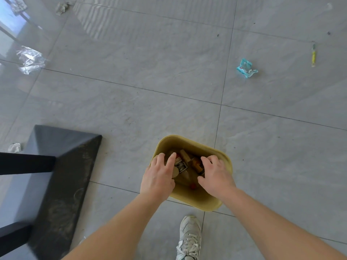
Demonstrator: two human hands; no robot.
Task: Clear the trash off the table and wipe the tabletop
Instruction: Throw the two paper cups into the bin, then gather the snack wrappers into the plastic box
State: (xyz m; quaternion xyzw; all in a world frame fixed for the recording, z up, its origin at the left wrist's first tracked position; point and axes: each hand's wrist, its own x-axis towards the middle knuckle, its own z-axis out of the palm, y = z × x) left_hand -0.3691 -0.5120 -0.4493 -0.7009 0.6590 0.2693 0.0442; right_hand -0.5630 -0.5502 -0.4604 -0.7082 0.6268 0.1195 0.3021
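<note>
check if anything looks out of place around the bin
Yes: litter lies on the grey tiled floor instead of in the yellow plastic bin: a crumpled blue-and-white wrapper, a crumpled clear plastic sheet, a thin yellow stick and a crumpled grey paper wad.

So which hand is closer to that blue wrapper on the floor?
Right. The right hand is over the yellow bin on the side toward the blue wrapper; the left hand is over its far side.
</note>
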